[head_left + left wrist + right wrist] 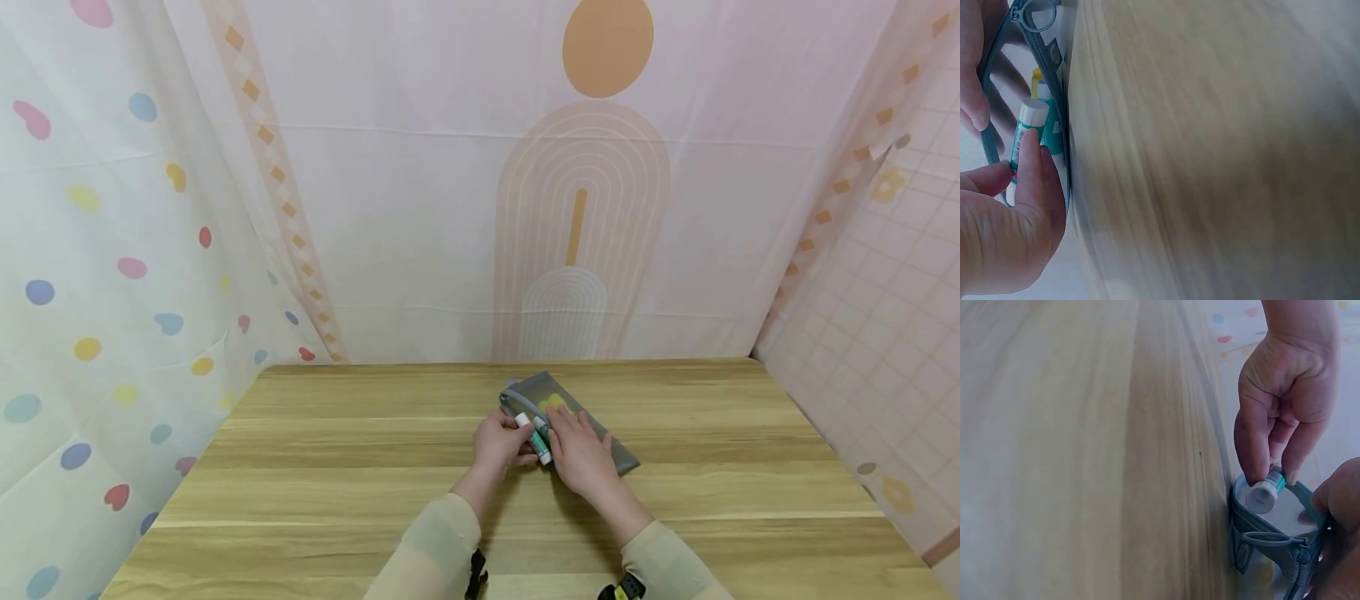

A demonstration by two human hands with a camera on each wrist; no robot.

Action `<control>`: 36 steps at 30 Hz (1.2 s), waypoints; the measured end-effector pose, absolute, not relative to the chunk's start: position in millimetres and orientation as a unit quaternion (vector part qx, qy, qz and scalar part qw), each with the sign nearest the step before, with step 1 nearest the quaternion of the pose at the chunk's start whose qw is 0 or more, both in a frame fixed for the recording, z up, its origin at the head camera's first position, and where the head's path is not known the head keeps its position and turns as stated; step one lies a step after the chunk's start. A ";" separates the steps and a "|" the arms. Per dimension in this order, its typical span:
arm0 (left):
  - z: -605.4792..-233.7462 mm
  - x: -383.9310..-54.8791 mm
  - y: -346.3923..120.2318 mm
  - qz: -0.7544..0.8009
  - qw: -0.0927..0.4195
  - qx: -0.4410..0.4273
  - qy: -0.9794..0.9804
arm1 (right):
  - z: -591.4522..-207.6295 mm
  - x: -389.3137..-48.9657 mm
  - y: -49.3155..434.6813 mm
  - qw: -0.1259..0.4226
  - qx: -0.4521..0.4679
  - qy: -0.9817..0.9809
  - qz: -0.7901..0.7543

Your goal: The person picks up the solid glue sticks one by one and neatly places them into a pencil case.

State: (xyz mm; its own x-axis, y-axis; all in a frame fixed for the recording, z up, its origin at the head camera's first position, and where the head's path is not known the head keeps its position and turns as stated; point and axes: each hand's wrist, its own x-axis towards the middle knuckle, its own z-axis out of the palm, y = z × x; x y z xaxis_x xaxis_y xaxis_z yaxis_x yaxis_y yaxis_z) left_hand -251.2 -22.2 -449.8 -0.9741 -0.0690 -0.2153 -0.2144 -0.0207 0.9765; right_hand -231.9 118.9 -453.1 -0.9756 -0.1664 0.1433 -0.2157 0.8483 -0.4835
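Note:
My left hand (498,443) pinches a white and green glue stick (1029,134) between thumb and fingers, at the mouth of a grey mesh zipper pouch (543,385). The pouch lies on the table with its zipper gaping, and a ring pull (1038,15) hangs at one end of it. Inside, a second white and green tube (1052,115) sits beside the held stick. Something yellow (553,403) shows through the mesh; its kind is unclear. With thumb and fingers on either side of the pouch's rim, my right hand (581,452) holds the mouth apart.
The wood-grain table (337,475) stretches out around the pouch on both sides. Behind it hangs a pale patterned curtain (405,208), with a dotted curtain (112,217) at the left. Dark straps (477,573) sit by the wrists.

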 end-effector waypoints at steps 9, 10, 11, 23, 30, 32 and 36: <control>-451.2 -251.0 -19.0 0.678 0.054 -0.102 0.726 | -451.7 -230.4 118.4 0.051 0.101 -0.960 0.257; -451.9 -251.4 -18.7 0.676 0.054 -0.102 0.728 | -451.9 -230.3 118.3 0.051 0.101 -0.960 0.256; -452.9 -252.1 -18.4 0.674 0.054 -0.101 0.730 | -451.8 -230.1 118.3 0.051 0.102 -0.960 0.255; -454.0 -254.2 -14.4 0.692 0.078 -0.103 0.710 | -450.0 -229.0 118.4 0.049 0.107 -0.960 0.253; -452.4 -253.4 -12.1 0.713 0.092 -0.110 0.686 | -451.1 -229.0 117.1 0.044 0.106 -0.958 0.263; -451.9 -253.1 -12.1 0.714 0.094 -0.109 0.686 | -451.7 -229.4 116.4 0.043 0.104 -0.958 0.263; -451.6 -252.7 -12.7 0.720 0.097 -0.102 0.680 | -452.1 -229.5 114.9 0.044 0.105 -0.958 0.262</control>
State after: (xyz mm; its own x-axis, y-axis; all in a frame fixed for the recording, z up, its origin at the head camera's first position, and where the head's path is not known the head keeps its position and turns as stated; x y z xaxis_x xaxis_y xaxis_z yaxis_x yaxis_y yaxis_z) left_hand -252.7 -12.7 -451.6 -0.9602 0.0016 -0.2794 -0.2791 -0.0572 0.9586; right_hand -229.5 114.9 -452.1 -0.9740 -0.1782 0.1400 -0.2246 0.8410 -0.4921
